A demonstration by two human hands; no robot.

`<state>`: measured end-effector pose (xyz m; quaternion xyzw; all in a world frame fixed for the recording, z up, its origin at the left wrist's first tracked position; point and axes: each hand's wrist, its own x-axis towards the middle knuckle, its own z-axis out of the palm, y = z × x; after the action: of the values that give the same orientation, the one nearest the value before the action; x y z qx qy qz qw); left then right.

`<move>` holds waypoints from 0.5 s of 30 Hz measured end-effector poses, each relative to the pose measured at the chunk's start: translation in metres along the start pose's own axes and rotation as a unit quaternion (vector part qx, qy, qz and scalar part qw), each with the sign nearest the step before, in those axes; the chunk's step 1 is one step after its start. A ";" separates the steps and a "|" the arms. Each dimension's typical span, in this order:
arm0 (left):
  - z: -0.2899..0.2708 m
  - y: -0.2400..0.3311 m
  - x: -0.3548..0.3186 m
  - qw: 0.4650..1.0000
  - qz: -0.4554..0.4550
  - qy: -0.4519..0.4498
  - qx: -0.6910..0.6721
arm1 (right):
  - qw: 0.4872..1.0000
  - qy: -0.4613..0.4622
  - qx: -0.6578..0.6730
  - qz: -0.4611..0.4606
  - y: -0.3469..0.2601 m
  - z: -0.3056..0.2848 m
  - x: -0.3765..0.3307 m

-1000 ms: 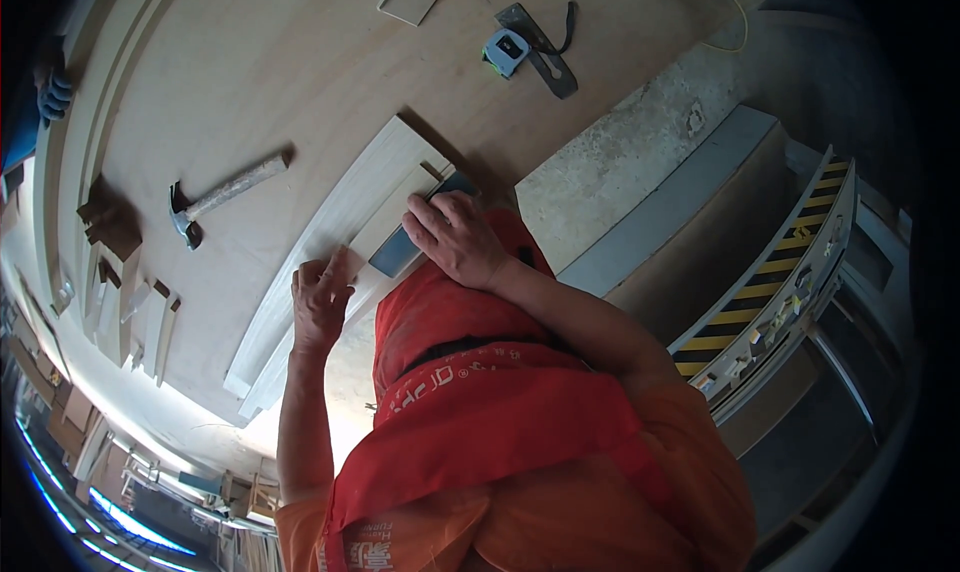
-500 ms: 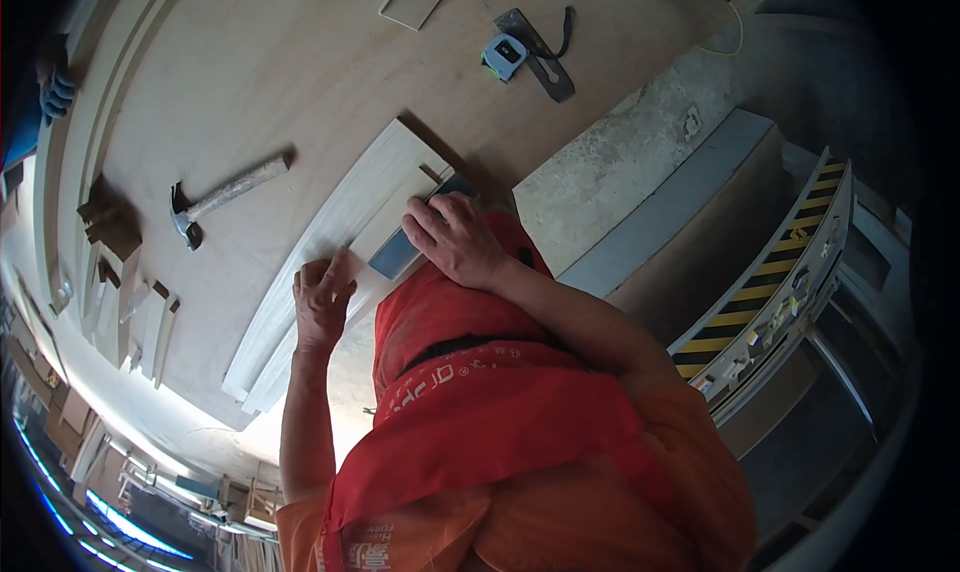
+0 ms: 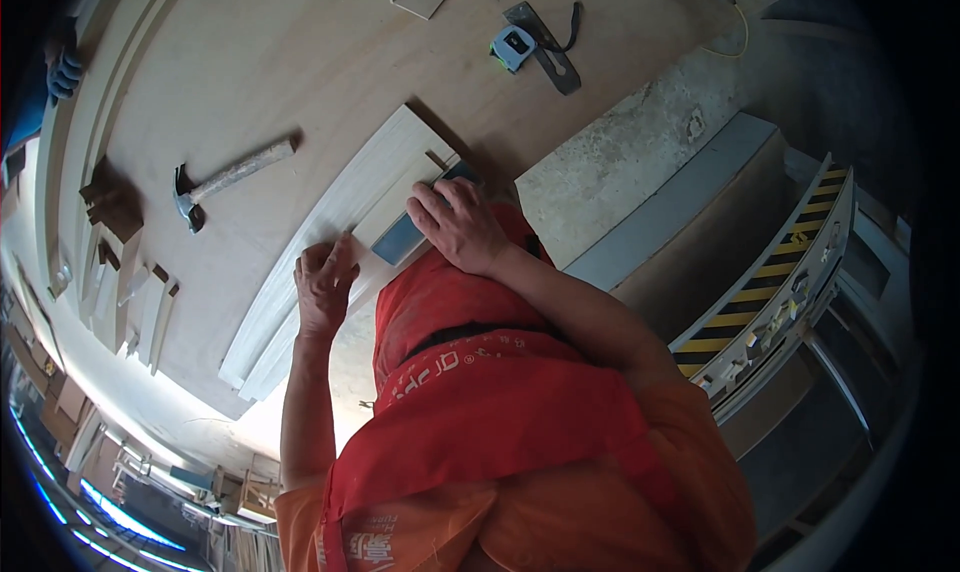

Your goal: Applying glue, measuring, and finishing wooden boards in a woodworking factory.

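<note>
A long pale wooden board [image 3: 330,212] lies slantwise across the bench edge in front of me. On its near side rests a shorter pale strip [image 3: 400,208], with a flat blue-grey piece [image 3: 399,240] along it and a small brown slot or peg near its far end. My left hand [image 3: 325,284] is closed, its fingertips pressed together at the strip's lower left end. Bent over the blue-grey piece, the fingers of my right hand [image 3: 462,224] grip its edge; the thumb is hidden.
A claw hammer [image 3: 235,180] lies left on the bench [image 3: 300,82]. Farther off, a tape measure [image 3: 512,48] rests against a dark plane-like metal tool [image 3: 548,62]. Wood offcuts [image 3: 120,272] and long rails [image 3: 75,132] line the left side. Another person's gloved hand [image 3: 63,74] touches the rails.
The view has shifted slightly. The board and strip sit a little differently under my hands, and both hands keep nearly the same hold. The other person's gloved hand has moved slightly.
</note>
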<state>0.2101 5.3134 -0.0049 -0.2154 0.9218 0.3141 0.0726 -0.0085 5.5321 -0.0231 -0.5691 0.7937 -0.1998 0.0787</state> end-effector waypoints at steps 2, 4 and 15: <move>0.002 -0.001 0.000 1.000 -0.007 0.004 0.000 | 1.000 0.002 -0.001 0.002 0.002 0.000 0.002; 0.002 0.000 0.000 1.000 -0.011 0.012 -0.004 | 1.000 -0.001 -0.001 -0.004 0.001 0.000 0.001; 0.016 0.077 0.032 0.999 0.019 0.011 0.027 | 1.000 -0.012 -0.027 -0.006 -0.007 -0.004 0.005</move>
<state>0.1476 5.3668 0.0166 -0.1990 0.9348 0.2876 0.0619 -0.0051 5.5262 -0.0163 -0.5779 0.7945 -0.1722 0.0714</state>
